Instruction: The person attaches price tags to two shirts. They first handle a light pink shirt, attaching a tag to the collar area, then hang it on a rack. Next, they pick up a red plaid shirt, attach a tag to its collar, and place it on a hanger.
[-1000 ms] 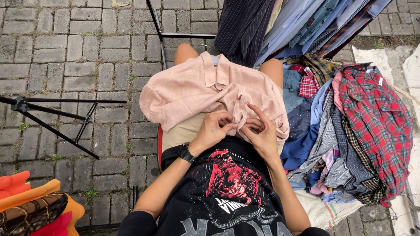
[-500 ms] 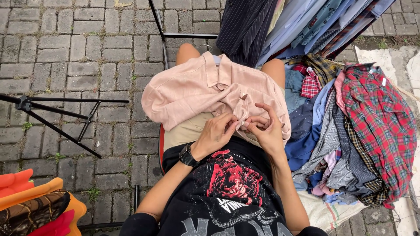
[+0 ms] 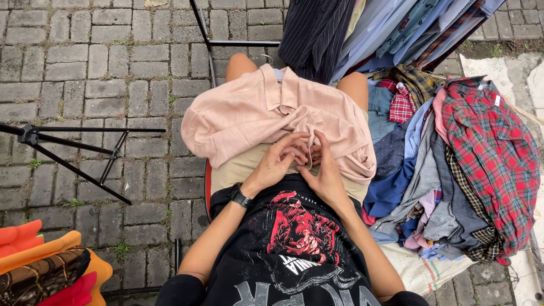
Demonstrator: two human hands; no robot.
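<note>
Pale pink collared cotton shirt (image 3: 255,113) lies across the seated person's lap, left hand (image 3: 277,161) and right hand (image 3: 323,173) pinching its front edge together; loose folds could slide off toward the brick paving (image 3: 102,68).

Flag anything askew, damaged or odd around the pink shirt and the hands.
Nothing looks damaged. The pink shirt lies rumpled across the lap, both hands, left and right, bunching its front edge. The shirt pile beside it is a loose heap spilling over a sack on the paving.
</note>
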